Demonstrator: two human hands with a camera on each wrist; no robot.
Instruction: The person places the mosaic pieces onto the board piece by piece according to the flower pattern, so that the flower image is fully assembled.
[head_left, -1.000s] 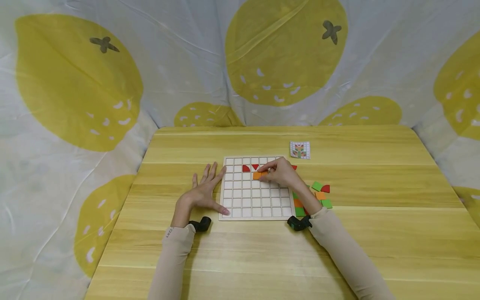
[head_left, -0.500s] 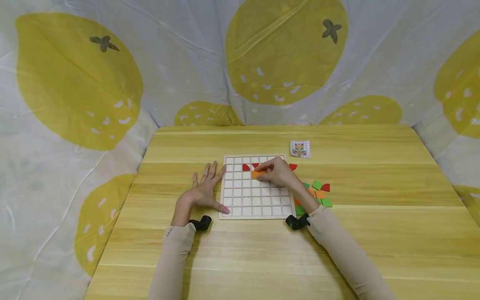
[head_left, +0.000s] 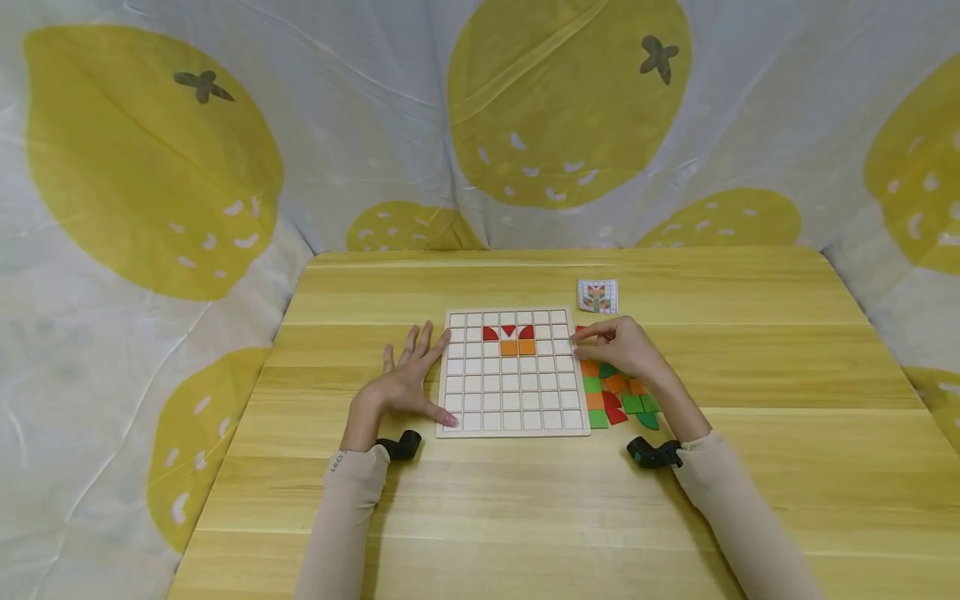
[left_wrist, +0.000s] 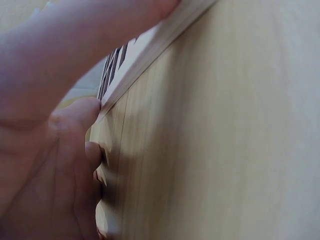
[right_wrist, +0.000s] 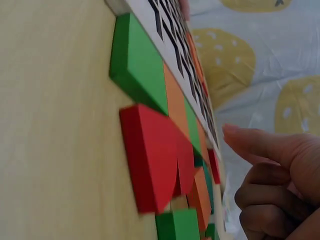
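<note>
My left hand point(head_left: 405, 383) spreads beside the wooden grid board point(head_left: 472, 417). Its thumb rests on the near left corner and its index finger touches the left edge. My right hand point(head_left: 626, 346) hovers over the board's right edge, with thumb and index finger apart; the right wrist view shows the other fingers curled and nothing held. Two orange square tiles point(head_left: 517, 347) lie side by side in the grid. Above them are a red triangle point(head_left: 508, 331) and red quarter-round tiles point(head_left: 491, 333) on either side. Another red piece point(right_wrist: 214, 166) lies partly hidden near the right hand.
Right of the board lie loose green, orange, red and teal tiles point(head_left: 615, 383), several of them lined up against its edge. A small printed pattern card point(head_left: 597, 296) lies behind. A lemon-print curtain point(head_left: 390, 125) borders the wooden table point(head_left: 480, 517).
The right hand has let go of an orange tile in the grid and moved right to the board's edge. The right quarter-round and both orange tiles are now uncovered. The left hand stays put.
</note>
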